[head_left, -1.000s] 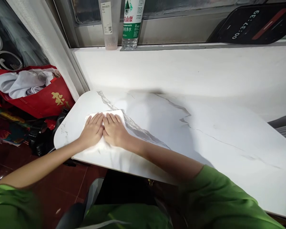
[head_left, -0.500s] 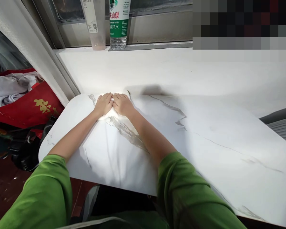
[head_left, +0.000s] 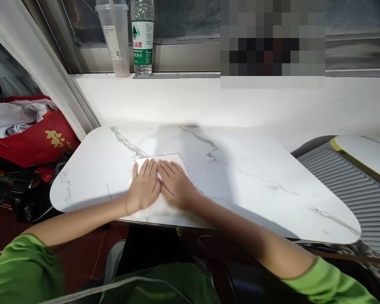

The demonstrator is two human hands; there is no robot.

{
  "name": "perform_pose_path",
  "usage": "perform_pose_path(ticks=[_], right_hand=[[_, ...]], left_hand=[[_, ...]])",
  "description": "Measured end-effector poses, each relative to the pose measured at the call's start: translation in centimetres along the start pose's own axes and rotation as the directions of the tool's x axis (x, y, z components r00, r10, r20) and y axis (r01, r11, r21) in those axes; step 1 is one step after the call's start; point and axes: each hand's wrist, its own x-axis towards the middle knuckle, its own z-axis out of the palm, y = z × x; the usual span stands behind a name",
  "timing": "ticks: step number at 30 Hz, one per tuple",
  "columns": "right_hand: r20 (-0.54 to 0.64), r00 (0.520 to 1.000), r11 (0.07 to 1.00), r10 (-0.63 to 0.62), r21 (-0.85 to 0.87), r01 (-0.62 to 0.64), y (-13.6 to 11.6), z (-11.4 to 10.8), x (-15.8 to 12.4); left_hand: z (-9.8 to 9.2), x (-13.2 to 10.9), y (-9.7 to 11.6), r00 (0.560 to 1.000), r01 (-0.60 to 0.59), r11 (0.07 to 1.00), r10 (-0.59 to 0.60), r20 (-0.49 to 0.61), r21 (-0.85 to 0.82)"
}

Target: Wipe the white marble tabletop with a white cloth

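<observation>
A square off-white cloth lies flat on the white marble-patterned table, close to its near edge. My left hand presses palm down on the left part of the cloth, fingers stretched out and a little spread. Beside it, my right hand lies flat on the same cloth, its fingers extended and pointing up and to the left. The two hands touch near the thumbs. Much of the cloth is hidden under my palms and wrists.
On the window ledge stand a clear plastic cup and a water bottle. A red bag full of white fabric is at the left, by a pale curtain. A ribbed grey panel lies right of the table.
Both hands have come from the table's back edge towards me, drawing the cloth along under them. The elbows have bent outwards, and the camera view has shifted.
</observation>
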Motion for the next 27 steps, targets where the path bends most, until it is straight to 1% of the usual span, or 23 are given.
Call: perform_pose_path(ticks=[2, 4, 5, 7, 8, 10, 13, 16, 19, 21, 23, 25, 27], right_hand=[[-0.022, 1.0, 1.0, 0.014, 0.004, -0.014, -1.1, -0.8, -2.5], [-0.033, 0.999, 0.999, 0.038, 0.009, -0.038, -1.6, -1.2, -3.7], [-0.032, 0.998, 0.999, 0.049, 0.015, -0.048, -1.5, -1.3, -3.8], [-0.02, 0.998, 0.997, 0.064, 0.036, -0.063, -0.6, -1.2, -3.2], [-0.014, 0.997, 0.996, 0.074, 0.049, -0.073, 0.2, -1.0, -2.5], [-0.013, 0.995, 0.993, 0.096, 0.065, -0.095, 2.4, -0.5, -0.5], [-0.028, 0.993, 0.992, 0.116, 0.061, -0.115, 7.0, 0.4, 3.2], [-0.02, 0.993, 0.992, 0.118, 0.053, -0.117, 11.9, 1.1, 7.1], [0.0, 0.985, 0.984, 0.172, 0.045, -0.172, 15.9, 1.6, 10.0], [-0.008, 0.974, 0.973, 0.227, 0.053, -0.226, 17.4, 1.9, 11.0], [-0.02, 0.962, 0.961, 0.271, 0.065, -0.269, 17.9, 2.1, 11.3], [-0.029, 0.958, 0.957, 0.286, 0.061, -0.284, 17.7, 2.1, 11.0], [-0.026, 0.958, 0.958, 0.285, 0.037, -0.284, 17.2, 1.9, 10.1]], left_hand=[[-0.2, -1.8, 1.5, 0.999, -0.05, 0.999, 0.05, -0.003, -0.004], [-0.5, -2.4, 2.4, 0.996, -0.086, 0.996, 0.087, 0.02, -0.012], [-0.5, -2.2, 2.6, 0.995, -0.095, 0.995, 0.096, 0.038, -0.015], [-0.4, -1.0, 2.4, 0.993, -0.097, 0.995, 0.098, 0.066, -0.015], [-0.3, 0.1, 2.1, 0.993, -0.089, 0.996, 0.089, 0.074, -0.014], [0.2, 3.0, 1.4, 0.995, -0.055, 0.998, 0.056, 0.08, -0.015], [1.1, 8.8, 0.0, 0.997, -0.005, 0.999, 0.008, 0.076, -0.034], [2.0, 14.9, -0.9, 0.999, 0.001, 0.998, 0.002, 0.046, -0.055], [3.0, 19.7, -1.4, 1.0, 0.021, 0.998, -0.022, -0.008, -0.06], [3.6, 21.7, -1.6, 0.999, 0.024, 0.998, -0.025, -0.024, -0.06], [3.9, 22.6, -1.8, 1.0, 0.021, 0.998, -0.022, -0.022, -0.057], [3.8, 22.5, -1.7, 1.0, 0.014, 0.999, -0.015, -0.017, -0.048], [3.5, 21.7, -1.2, 1.0, 0.005, 0.999, -0.005, -0.007, -0.037]])
